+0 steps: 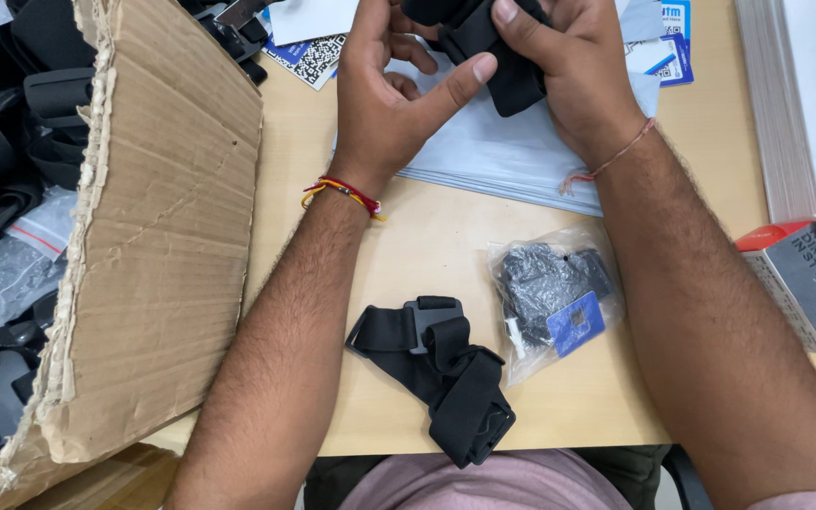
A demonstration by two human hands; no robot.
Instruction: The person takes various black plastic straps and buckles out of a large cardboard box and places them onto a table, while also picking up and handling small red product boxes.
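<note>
At the top centre of the frame both hands work a folded black strap piece [498, 52]: the right hand [569, 71] grips it with curled fingers, while the left hand [394, 85] presses its thumb against it, apparently pinching. Another black strap [441, 373] and a clear bagged part [554, 293] lie on the table [427, 236] at lower centre.

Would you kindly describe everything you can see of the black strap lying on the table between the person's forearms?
The black strap looks like woven elastic webbing, folded over itself in a loose bundle. A dark grey plastic buckle sits at its upper end and another plastic piece shows at the lower right end. It lies flat on the light wooden table, near the front edge, left of a clear plastic bag. Neither hand touches it.
</note>
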